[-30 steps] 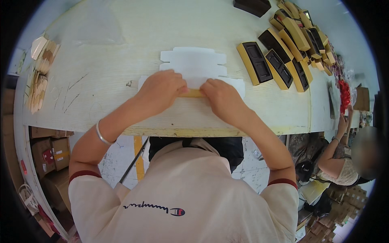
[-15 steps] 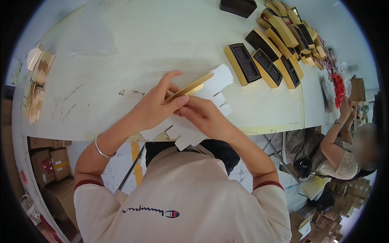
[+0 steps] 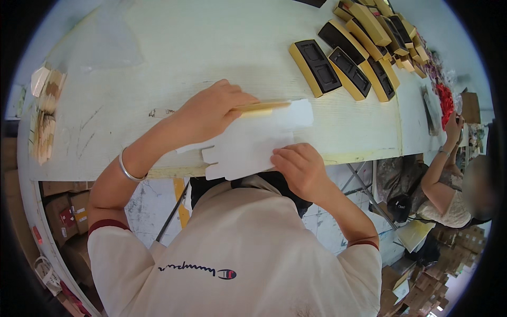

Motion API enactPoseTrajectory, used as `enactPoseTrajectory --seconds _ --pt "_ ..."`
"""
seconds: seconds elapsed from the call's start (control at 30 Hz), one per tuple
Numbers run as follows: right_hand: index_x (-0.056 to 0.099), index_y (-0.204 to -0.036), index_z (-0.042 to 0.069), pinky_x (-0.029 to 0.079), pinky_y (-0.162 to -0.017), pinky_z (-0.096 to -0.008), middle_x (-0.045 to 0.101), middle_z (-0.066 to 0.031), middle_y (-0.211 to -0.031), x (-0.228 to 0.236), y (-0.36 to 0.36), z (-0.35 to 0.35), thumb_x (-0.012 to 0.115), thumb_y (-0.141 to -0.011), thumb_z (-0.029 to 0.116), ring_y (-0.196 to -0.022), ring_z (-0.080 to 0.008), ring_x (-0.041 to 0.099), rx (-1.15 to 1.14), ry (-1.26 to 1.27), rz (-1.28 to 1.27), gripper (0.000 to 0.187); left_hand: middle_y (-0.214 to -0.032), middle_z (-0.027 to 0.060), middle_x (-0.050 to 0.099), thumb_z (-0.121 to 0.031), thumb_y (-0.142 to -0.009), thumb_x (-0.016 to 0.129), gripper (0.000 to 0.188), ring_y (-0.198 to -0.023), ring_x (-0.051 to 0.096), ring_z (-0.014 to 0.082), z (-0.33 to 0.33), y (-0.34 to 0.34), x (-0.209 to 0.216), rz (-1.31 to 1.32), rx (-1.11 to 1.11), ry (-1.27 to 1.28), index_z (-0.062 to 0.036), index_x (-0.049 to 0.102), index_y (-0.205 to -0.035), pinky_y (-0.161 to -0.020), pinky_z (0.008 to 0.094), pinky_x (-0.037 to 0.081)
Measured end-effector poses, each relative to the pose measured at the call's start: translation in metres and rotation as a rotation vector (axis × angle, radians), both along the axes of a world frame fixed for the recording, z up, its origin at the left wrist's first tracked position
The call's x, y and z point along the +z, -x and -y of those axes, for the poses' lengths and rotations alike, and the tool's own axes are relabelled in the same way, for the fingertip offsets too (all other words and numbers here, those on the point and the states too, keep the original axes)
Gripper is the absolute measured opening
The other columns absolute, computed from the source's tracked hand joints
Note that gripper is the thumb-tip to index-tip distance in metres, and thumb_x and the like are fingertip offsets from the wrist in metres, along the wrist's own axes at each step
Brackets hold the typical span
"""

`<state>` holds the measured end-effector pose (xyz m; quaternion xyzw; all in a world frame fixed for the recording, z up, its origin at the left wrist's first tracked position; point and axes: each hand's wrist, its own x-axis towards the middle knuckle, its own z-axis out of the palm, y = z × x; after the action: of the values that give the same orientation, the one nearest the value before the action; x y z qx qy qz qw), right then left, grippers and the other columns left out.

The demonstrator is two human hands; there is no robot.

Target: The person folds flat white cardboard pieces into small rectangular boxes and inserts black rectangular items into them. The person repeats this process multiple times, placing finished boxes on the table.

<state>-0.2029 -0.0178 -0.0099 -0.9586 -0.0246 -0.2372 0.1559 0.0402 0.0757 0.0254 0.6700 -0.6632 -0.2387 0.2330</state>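
A partly folded cardboard box blank (image 3: 256,148), white on its visible inner face and gold on a raised far strip, lies at the near edge of the table. My left hand (image 3: 211,112) is closed on the gold strip at the blank's far left side, its fingertips partly hidden. My right hand (image 3: 302,169) pinches the blank's near right edge. White notched flaps stick out to the left and right of the blank.
Gold boxes with black inserts (image 3: 317,66) stand at the right, with a heap of more behind them. Stacked folded blanks (image 3: 47,124) lie at the far left. A co-worker's hand (image 3: 453,127) is near red material (image 3: 445,100) at the right.
The blank has turned and flattened toward me, showing more white. My right hand has moved away from the left, to its near right edge. My left hand has shifted slightly farther out.
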Motion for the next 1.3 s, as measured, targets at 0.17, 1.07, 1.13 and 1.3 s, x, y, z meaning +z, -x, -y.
enactPoseTrajectory --seconds 0.17,1.07,1.13,1.3 --pt "0.06 -0.093 0.007 0.043 -0.063 -0.0367 0.051 -0.0097 -0.089 0.011 -0.034 0.0 0.07 -0.074 0.011 -0.075 -0.0248 0.053 -0.211 -0.133 -0.004 0.022 -0.115 0.0089 0.051 -0.001 -0.083 0.061 0.034 -0.098 0.049 0.0264 -0.003 0.004 -0.014 -0.021 0.053 0.079 -0.0065 0.059 -0.116 -0.086 0.0361 0.043" --pt "0.06 -0.093 0.004 0.045 -0.065 -0.0414 0.058 -0.0105 -0.082 0.03 -0.058 0.026 0.063 -0.075 0.001 -0.075 -0.0323 0.055 0.101 -0.296 -0.433 0.018 -0.092 0.0066 0.058 -0.012 -0.078 0.064 0.019 -0.083 0.057 0.0254 -0.045 0.035 0.017 0.462 -0.018 0.3 -0.0078 0.063 -0.097 -0.067 0.0351 0.047" --pt "0.06 -0.094 0.004 0.046 -0.065 -0.0392 0.06 -0.0086 -0.086 0.039 -0.057 0.028 0.062 -0.072 0.0 -0.072 -0.0298 0.056 0.174 -0.062 -0.404 0.023 -0.101 0.0084 0.059 -0.011 -0.077 0.065 0.027 -0.089 0.057 0.0265 -0.036 0.019 0.042 0.424 0.075 0.496 -0.0094 0.064 -0.104 -0.073 0.0357 0.048" --pt "0.059 -0.103 0.005 0.046 -0.064 -0.0369 0.06 -0.0093 -0.104 0.049 -0.064 0.01 0.06 -0.067 -0.001 -0.071 -0.0259 0.056 0.132 0.161 -0.405 0.037 -0.134 0.0094 0.039 0.0 -0.078 0.065 0.05 -0.1 0.055 0.03 -0.052 -0.005 0.011 -0.117 0.082 -0.217 -0.0111 0.05 -0.125 -0.082 0.0378 0.047"
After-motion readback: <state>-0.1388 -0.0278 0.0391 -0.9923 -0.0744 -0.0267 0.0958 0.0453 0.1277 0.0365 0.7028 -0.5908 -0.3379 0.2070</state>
